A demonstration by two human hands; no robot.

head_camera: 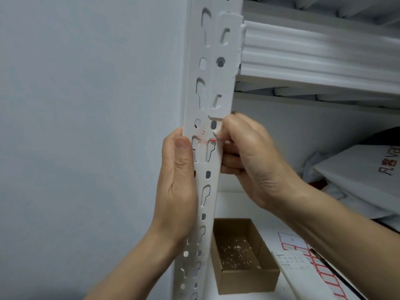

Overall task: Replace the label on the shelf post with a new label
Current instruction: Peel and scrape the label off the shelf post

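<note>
White perforated shelf post (211, 105) is standing upright beside the wall (86, 105). The left hand (179, 180) is gripping its edge, thumb lying flat on the face; the right hand (244, 156) is pinching the torn, red-edged old label (213, 140) at the post's middle. A hasty pull is probably risking another tear, leaving paper stuck around the slots (207, 152).

A single head view looks forward, very close to the shelf post (211, 72).
</note>
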